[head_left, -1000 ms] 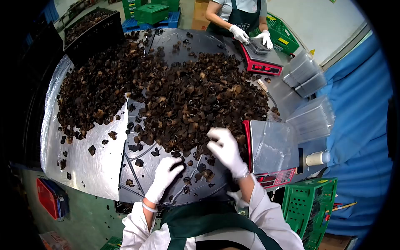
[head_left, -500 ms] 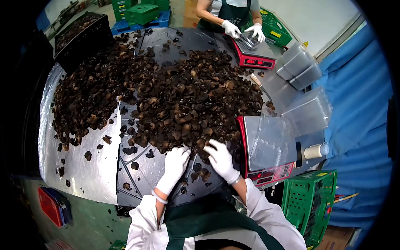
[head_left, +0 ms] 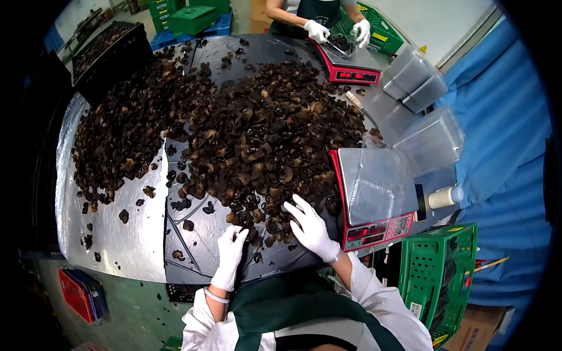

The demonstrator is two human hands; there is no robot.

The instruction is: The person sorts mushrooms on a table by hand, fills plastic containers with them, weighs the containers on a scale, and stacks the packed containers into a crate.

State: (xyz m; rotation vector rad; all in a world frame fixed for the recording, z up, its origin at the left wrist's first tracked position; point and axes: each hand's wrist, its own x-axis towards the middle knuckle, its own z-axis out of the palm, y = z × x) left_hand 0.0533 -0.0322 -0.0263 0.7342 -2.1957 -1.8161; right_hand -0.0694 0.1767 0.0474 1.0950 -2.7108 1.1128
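Note:
Dark brown, curled pieces that look like dried fungus form a large heap point(head_left: 263, 128) on the grey table point(head_left: 199, 257). White-gloved, my left hand point(head_left: 230, 253) is at the heap's near edge, its thumb and fingertips drawn together around a dark piece. To its right, my right hand point(head_left: 313, 231), also gloved, rests against the near edge of the heap with its fingers spread. A clear plastic container point(head_left: 377, 187) lies on the red scale point(head_left: 374, 233) to the right of my right hand.
Across the table, a person in a green apron point(head_left: 319, 11) handles a clear box over another red scale point(head_left: 354, 76). Clear containers point(head_left: 430, 140) stand at the right. A white bottle point(head_left: 445, 197), black crate point(head_left: 111, 58) and green crate point(head_left: 436, 275) are around.
My left hand has drawn back toward the table's near edge, and its fingers have closed on a piece. My right hand's fingers have spread. The co-worker's box has opened, showing dark contents.

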